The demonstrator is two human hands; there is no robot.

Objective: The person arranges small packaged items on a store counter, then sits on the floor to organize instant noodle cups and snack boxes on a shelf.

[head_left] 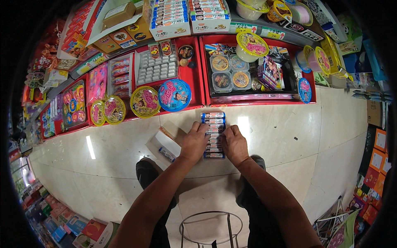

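Note:
A column of small wrapped candy rolls (214, 121), white with blue ends, lies in a clear tray on the floor in front of me. My left hand (194, 142) has its fingers curled against the left side of the column. On the opposite side my right hand (235, 144) grips the edge with bent fingers, thumb and fingertips close together. Both hands partly cover the middle rolls. Just left of my left hand lies an open white carton (156, 142) with a loose candy roll (167, 154) in it.
Red display bins (260, 100) with sweets and toys run along the far side. Yellow-rimmed tubs (144, 102) and a blue-lidded tub (174, 95) lean at their front. A round metal stool frame (211, 213) stands between my legs. Stacked boxes (78, 225) fill the lower left.

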